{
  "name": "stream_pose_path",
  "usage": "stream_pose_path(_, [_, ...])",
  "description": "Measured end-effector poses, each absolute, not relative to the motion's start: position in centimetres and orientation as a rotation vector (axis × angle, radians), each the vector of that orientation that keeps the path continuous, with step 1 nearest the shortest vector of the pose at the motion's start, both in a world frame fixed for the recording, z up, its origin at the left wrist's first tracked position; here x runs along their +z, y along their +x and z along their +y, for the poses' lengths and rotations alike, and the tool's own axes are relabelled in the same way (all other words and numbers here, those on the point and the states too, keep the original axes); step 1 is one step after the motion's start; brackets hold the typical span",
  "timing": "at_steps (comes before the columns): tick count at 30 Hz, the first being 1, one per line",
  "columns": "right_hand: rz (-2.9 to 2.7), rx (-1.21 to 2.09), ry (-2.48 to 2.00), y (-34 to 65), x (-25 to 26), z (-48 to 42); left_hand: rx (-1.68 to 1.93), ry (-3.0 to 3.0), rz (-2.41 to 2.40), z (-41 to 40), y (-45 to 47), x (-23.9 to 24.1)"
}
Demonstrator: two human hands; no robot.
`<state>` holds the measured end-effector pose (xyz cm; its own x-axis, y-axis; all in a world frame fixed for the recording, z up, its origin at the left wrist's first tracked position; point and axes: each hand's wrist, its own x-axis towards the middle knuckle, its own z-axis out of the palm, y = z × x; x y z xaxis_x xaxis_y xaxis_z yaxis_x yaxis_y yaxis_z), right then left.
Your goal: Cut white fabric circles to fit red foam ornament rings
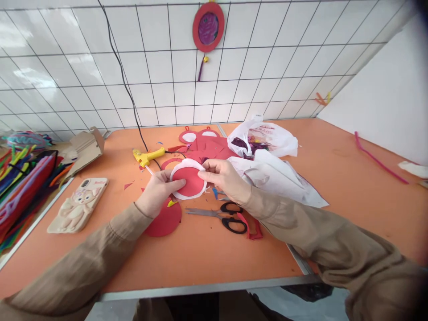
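Observation:
Above the orange table [207,249], both hands hold a red paper disc with a white rim [189,181]. My left hand [157,192] pinches its left edge, thumb laid across the red face. My right hand [224,178] pinches the upper right edge. Just below the left hand a second red paper circle [166,221] lies flat on the table. Black-handled scissors [223,216] lie shut beneath the right wrist. A yellow glue gun [147,156] lies behind the disc, its black cord running up the wall.
A phone in a cartoon case [79,204] lies at left, beside a heap of coloured pipe cleaners [20,178] and torn cardboard [86,147]. Red cut-outs [203,141] and white plastic bags [267,156] sit behind. A pink pipe cleaner [377,159] lies far right. A red ornament [208,26] hangs on the wire grid.

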<state>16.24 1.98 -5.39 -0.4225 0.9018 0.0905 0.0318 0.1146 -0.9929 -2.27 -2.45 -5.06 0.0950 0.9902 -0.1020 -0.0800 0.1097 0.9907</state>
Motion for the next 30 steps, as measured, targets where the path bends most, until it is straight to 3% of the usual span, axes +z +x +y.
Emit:
stream_pose_path(19, [-1.702, 1.311, -0.865, 15.6, -7.7, 2.1, 1.171, 1.174, 1.106, -2.2, -2.7, -6.2])
stream_pose_path(25, [-1.694, 1.195, -0.912, 16.1, -7.3, 3.2, 1.172, 1.414, 1.257, -2.4, -3.6, -4.0])
stream_pose_path(27, [-1.778, 1.077, -0.925, 16.3, -7.1, 3.8, 1.049, 1.64, 1.542, -2.3, -4.7, -2.7])
stream_pose_path(30, [-1.944, 0.815, -0.969, 16.7, -6.8, 4.4, 0.434, 2.009, 2.021, -2.1, -6.4, -1.4])
